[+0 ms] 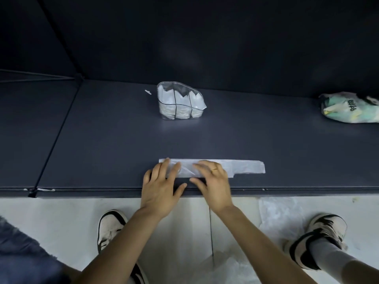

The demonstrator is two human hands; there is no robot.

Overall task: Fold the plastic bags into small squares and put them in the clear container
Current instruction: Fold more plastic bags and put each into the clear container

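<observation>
Hands, left hand (162, 184) and right hand (213, 181), press flat-fingered on the folded plastic bag (242, 167).

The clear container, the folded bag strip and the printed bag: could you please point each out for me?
clear container (180, 111): head view, on its front wall.
folded bag strip (246, 167): head view, on its bare right part.
printed bag (346, 109): head view, on its middle.

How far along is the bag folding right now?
Done: the clear container already holds folded white bags in all three sections. In hand: left hand and right hand press on a plastic bag flattened into a long strip. Left: folding it square and storing it.
</observation>
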